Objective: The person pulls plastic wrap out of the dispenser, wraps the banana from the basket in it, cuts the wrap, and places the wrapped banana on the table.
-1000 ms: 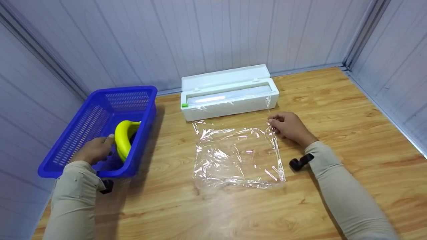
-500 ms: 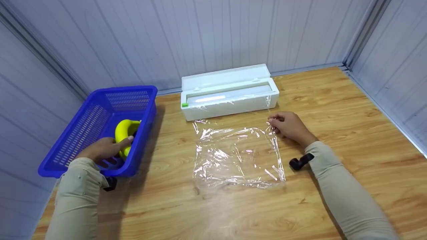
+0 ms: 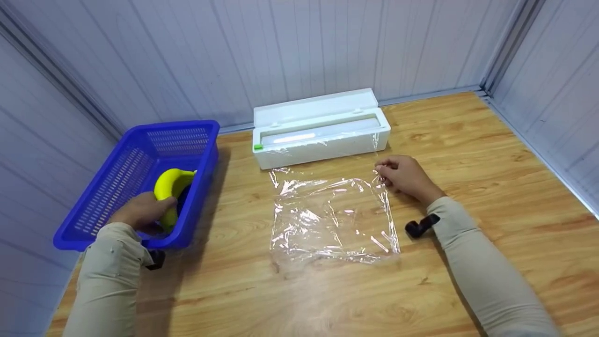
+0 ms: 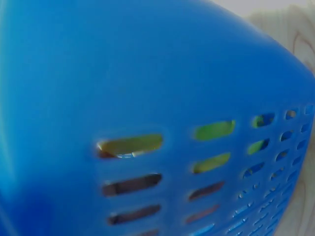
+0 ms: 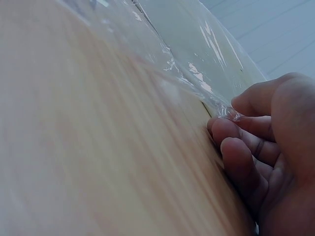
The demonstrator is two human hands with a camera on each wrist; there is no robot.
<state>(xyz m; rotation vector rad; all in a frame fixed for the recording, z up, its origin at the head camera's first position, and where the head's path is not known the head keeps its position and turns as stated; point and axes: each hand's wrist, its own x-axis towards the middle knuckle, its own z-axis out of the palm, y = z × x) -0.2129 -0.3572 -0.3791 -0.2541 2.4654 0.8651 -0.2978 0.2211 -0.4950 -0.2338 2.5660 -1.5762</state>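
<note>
In the head view my left hand (image 3: 140, 209) is inside the blue basket (image 3: 201, 199), gripping a yellow banana (image 3: 164, 187) with the thumb over it; the other fingers are mostly hidden. Through the slots of the basket wall (image 4: 138, 64), the left wrist view shows bits of the banana (image 4: 214, 130). My right hand (image 3: 405, 177) pinches the side edge of clear plastic wrap (image 3: 309, 217) just in front of the white dispenser box (image 3: 323, 149). The right wrist view shows the wrap (image 5: 229, 112) bunched between thumb and index finger of the right hand (image 5: 290, 142).
The dispenser's lid (image 3: 318, 105) stands up near the back wall (image 3: 309, 47), and a roll (image 3: 323, 132) lies inside. A small green piece (image 3: 258, 147) sits at its left end. Everything stands on a wood-grain table (image 3: 224, 290). Something dark lies beside the banana.
My left hand has reached over the banana and taken hold of it, shifting it slightly left within the basket. The right hand and the plastic wrap have stayed in place.
</note>
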